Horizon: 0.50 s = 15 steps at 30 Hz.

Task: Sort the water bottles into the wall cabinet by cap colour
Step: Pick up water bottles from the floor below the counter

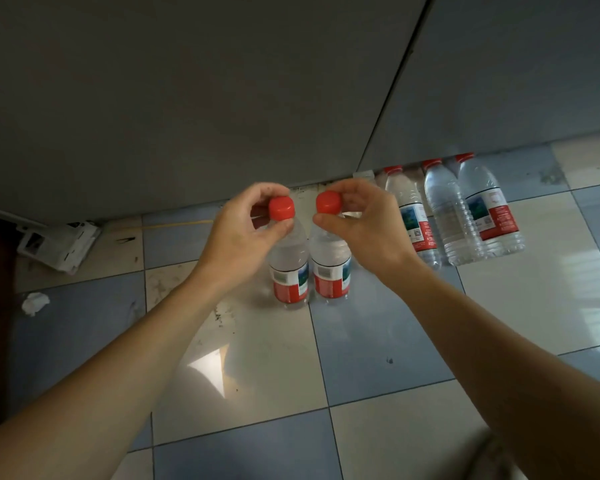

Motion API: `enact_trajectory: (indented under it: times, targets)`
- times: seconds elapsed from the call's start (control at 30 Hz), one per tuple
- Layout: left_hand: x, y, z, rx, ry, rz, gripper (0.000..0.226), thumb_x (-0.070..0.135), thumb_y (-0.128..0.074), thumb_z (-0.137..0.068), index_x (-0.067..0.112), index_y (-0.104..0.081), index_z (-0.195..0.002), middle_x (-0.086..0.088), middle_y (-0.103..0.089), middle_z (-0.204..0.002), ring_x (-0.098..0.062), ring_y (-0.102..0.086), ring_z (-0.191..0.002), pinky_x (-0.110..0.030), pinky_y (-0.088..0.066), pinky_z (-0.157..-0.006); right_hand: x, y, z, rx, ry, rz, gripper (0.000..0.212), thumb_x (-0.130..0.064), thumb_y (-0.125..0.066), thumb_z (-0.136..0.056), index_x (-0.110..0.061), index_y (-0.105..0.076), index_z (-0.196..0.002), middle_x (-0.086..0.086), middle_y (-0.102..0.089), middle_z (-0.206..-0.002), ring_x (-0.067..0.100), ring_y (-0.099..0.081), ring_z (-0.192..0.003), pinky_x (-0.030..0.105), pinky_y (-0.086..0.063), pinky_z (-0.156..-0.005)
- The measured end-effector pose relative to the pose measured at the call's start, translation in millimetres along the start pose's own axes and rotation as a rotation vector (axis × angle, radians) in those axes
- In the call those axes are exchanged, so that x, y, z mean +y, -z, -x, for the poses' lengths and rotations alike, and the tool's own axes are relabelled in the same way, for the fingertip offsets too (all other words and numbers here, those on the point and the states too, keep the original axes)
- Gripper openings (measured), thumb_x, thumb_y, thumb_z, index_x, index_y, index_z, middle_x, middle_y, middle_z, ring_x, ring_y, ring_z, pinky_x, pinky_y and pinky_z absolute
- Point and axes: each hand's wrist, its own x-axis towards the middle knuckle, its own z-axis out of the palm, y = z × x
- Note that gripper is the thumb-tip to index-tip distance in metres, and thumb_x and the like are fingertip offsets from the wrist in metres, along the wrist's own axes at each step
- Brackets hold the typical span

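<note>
Two clear water bottles with red caps and red-and-white labels are side by side over the tiled floor. My left hand (246,230) pinches the neck of the left bottle (289,268) just under its cap. My right hand (361,226) pinches the neck of the right bottle (331,268) the same way. Whether their bases touch the floor I cannot tell. Three more red-capped bottles (465,216) stand against the foot of the grey cabinet doors (222,81), to the right of my hands.
A white broken plastic part (58,242) lies on the floor at the left by the cabinet base. A crumpled white paper (34,303) lies nearer me. The floor (274,358) has blue and cream tiles with dirt marks.
</note>
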Motion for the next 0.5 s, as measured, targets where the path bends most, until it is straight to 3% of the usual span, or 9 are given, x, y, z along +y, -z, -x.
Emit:
enact_trajectory:
  times: [0.27, 0.43, 0.5]
  targets:
    - [11.2, 17.4, 21.6, -0.062, -0.196, -0.228, 0.039, 0.003, -0.078, -0.083, 0.019, -0.065, -0.116, 0.014, -0.063, -0.113, -0.002, -0.06, -0.111, -0.017, -0.046, -0.099, -1.2, 10.3, 27.1, -0.035, 0.139, -0.001, 0.038, -0.01, -0.085, -0.078, -0.02, -0.065, -0.108, -0.014, -0.069, -0.101, 0.0, -0.066, -0.097, 0.01, -0.05, -0.086]
    - [7.1, 21.4, 24.6, -0.056, -0.193, -0.268, 0.043, 0.009, -0.078, -0.085, 0.023, -0.062, -0.123, 0.019, -0.059, -0.116, -0.002, -0.058, -0.114, -0.017, -0.045, -0.101, 7.5, 9.7, 41.5, -0.101, 0.104, 0.002, 0.038, -0.017, -0.085, -0.079, -0.03, -0.065, -0.108, -0.017, -0.069, -0.107, -0.003, -0.063, -0.104, 0.007, -0.051, -0.076]
    - [6.9, 18.8, 24.2, -0.046, -0.184, -0.277, 0.046, 0.009, -0.077, -0.085, 0.023, -0.061, -0.126, 0.021, -0.058, -0.118, 0.002, -0.056, -0.115, -0.015, -0.044, -0.101, 9.4, 8.6, 44.7, -0.112, 0.101, 0.052, 0.038, -0.021, -0.084, -0.081, -0.03, -0.066, -0.112, -0.019, -0.068, -0.109, -0.005, -0.061, -0.106, 0.008, -0.05, -0.083]
